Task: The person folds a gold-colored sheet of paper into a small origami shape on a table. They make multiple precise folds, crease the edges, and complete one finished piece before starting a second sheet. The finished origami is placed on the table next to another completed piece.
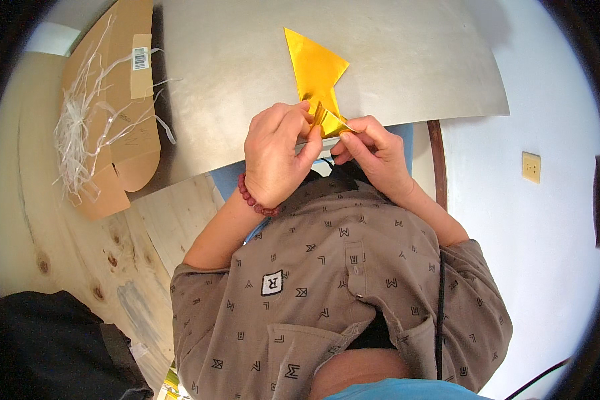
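A sheet of shiny gold paper (315, 61), folded into a pointed shape, lies partly on the metal tabletop. Its near end is raised and creased at the table's front edge, between my two hands. My left hand (280, 143), with a dark red bead bracelet (248, 197) at the wrist, pinches the left side of that end. On the other side, the thumb and fingers of my right hand (377, 150) grip a thin folded corner. Parts of the paper are hidden behind my left fingers.
The grey metal tabletop (407, 60) ends just in front of me. At its left stands a brown cardboard box (130, 137) with a tangle of clear plastic strips (77, 133). A white wall with a socket (531, 167) rises on the right. Dark cloth (60, 347) is at lower left.
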{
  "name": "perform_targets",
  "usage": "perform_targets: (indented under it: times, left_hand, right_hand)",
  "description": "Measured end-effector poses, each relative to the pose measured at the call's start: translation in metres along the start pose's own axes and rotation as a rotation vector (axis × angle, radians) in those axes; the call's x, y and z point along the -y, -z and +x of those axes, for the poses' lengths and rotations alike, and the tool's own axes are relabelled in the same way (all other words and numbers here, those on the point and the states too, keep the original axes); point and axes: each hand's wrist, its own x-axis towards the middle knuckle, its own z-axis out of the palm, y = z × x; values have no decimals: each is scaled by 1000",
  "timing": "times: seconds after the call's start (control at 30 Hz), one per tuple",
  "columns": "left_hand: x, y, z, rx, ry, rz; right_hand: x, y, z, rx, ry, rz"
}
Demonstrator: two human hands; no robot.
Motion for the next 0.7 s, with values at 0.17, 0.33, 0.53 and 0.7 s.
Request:
perform_targets:
  times: [0.17, 0.33, 0.53, 0.7]
  left_hand:
    - [-3, -6, 4, -12, 118, -101]
    - [-7, -4, 6, -60, 62, 66]
    - [-10, -4, 7, -24, 83, 78]
    - [-19, -8, -6, 29, 3, 114]
  right_hand:
    - [-4, 2, -9, -68, -34, 133]
    - [-5, 14, -22, -52, -181, 324]
    - [-6, -6, -17, 7, -442, 486]
    - [-8, -10, -15, -41, -477, 592]
